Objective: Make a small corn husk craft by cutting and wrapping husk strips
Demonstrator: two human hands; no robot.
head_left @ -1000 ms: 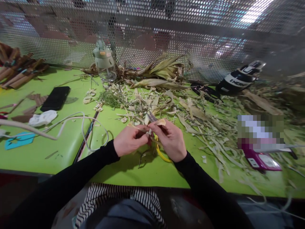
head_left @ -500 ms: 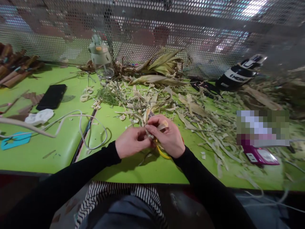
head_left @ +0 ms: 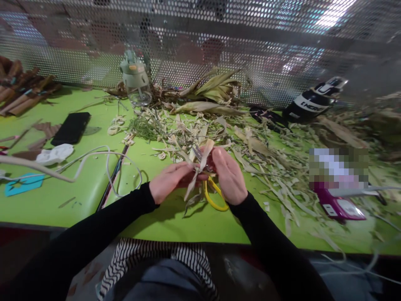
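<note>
A small tied piece of dried corn husk (head_left: 199,170), with pale strips sticking out above and below, is between my hands. My left hand (head_left: 167,180) grips it from the left, fingers reaching behind the knot-like middle. My right hand (head_left: 231,177) is at its right, thumb raised and fingers curled inward around the husk's edge; its fingertips are partly hidden. A pair of scissors with yellow handles (head_left: 216,207) shows below my right hand; whether that hand also bears them I cannot tell. Behind my hands is a heap of husk scraps (head_left: 184,133).
Several whole husks (head_left: 216,90) lie against the perforated metal screen (head_left: 188,46). A clear bottle (head_left: 138,83) and a black bottle (head_left: 310,102) stand or lean at the back. A phone (head_left: 71,128), white cable (head_left: 108,167) and bundled brown pieces (head_left: 21,90) are left; a magenta device (head_left: 340,205) is right.
My hands have moved apart slightly, my right hand shifting right with its thumb lifted. The husk piece is now more exposed between them, and more of the yellow handles shows.
</note>
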